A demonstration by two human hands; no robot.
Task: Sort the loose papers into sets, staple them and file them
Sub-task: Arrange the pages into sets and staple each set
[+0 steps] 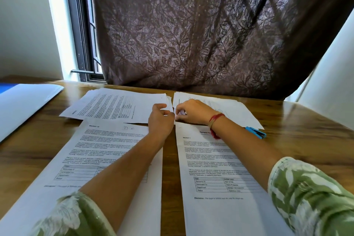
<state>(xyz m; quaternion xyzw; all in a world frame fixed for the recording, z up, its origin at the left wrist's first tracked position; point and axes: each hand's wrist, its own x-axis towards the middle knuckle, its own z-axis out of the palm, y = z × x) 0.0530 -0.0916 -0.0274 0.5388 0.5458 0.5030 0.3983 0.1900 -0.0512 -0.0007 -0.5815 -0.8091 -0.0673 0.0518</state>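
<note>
Printed paper stacks lie on a wooden table (168,168). One stack (107,151) is near left, marked "Section 10", and one (216,182) near right. A far-left stack (118,105) lies sideways, and a far-right stack (235,109) sits behind my right wrist. My left hand (160,119) pinches the right edge of the far-left stack. My right hand (189,111) has curled fingers on the left edge of the far-right stack; what it holds is hidden. A blue stapler (255,132) lies right of my right wrist.
A white and blue folder (24,101) lies at the table's far left. A dark patterned curtain (210,34) hangs behind the far table edge, with a window frame (84,44) to its left.
</note>
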